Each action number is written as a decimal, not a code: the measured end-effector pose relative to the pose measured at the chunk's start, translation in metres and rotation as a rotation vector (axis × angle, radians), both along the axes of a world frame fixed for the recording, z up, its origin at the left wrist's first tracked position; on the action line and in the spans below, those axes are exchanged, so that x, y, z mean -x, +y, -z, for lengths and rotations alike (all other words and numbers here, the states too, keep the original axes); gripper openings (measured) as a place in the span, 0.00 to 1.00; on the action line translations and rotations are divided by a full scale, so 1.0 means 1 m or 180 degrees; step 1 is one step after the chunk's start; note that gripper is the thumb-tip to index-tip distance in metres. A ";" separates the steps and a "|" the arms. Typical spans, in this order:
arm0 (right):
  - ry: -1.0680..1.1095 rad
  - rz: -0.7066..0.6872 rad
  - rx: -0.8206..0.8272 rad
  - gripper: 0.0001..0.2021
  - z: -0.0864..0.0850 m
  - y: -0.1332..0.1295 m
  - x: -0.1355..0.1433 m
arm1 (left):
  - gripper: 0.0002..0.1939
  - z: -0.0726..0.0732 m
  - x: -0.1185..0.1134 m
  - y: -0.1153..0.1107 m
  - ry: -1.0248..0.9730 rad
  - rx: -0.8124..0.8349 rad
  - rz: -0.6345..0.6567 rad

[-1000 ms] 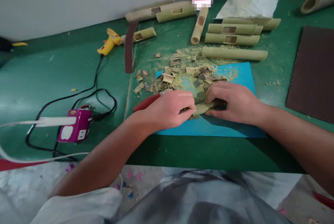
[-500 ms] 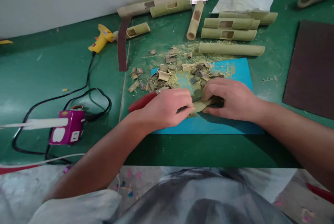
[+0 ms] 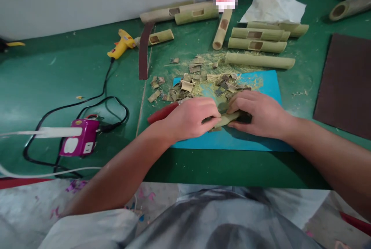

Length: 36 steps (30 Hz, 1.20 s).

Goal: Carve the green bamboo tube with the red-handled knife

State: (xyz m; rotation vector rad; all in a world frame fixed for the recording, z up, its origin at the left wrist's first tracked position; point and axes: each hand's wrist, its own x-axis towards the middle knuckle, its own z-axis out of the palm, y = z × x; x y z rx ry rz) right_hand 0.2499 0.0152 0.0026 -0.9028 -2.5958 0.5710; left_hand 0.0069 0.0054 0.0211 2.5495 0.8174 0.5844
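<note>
Both hands work on a short pale-green bamboo piece [image 3: 228, 120] over a blue sheet [image 3: 191, 143]. My left hand [image 3: 194, 116] is closed, with its thumb and fingertips pinching the piece's left end. My right hand [image 3: 256, 111] curls its fingers and thumb around the right end, hiding much of it. Beside my left wrist lies a red-handled tool [image 3: 162, 113], its far end covered by the hand. Bamboo chips [image 3: 187, 86] and fine shavings are heaped just beyond my hands, partly on the sheet.
Cut bamboo tubes [image 3: 257, 45] with square openings lie behind. At left are a yellow glue gun [image 3: 121, 44], a dark brown strip [image 3: 143, 55], a purple power adapter [image 3: 81, 137] and looping black cord. A dark brown sheet [image 3: 344, 86] and white tissue [image 3: 274, 7] lie right.
The view has shifted slightly, so the table's things appear a little lower and further right. Both hands keep hold of the bamboo piece, with hardly any change in grip.
</note>
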 end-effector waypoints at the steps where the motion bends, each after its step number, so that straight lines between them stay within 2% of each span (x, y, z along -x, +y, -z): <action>1: -0.0016 -0.0040 -0.0117 0.09 -0.001 -0.001 -0.001 | 0.07 0.001 0.001 -0.001 -0.0124 -0.0036 -0.0066; 7: 0.0002 0.0216 -0.0578 0.15 -0.010 -0.005 -0.013 | 0.02 0.006 0.005 -0.004 -0.0517 -0.0018 -0.0538; 13: 0.0092 0.0337 -0.0397 0.14 -0.009 -0.003 -0.019 | 0.02 0.003 0.007 -0.003 -0.0638 0.0160 -0.0945; 20: 0.0530 0.0347 -0.0239 0.11 -0.005 -0.005 -0.016 | 0.03 0.006 0.008 -0.003 -0.0565 0.0214 -0.0963; 36: 0.0510 0.0522 -0.0032 0.08 -0.008 -0.008 -0.016 | 0.04 0.007 0.008 -0.004 -0.0452 0.0345 -0.0879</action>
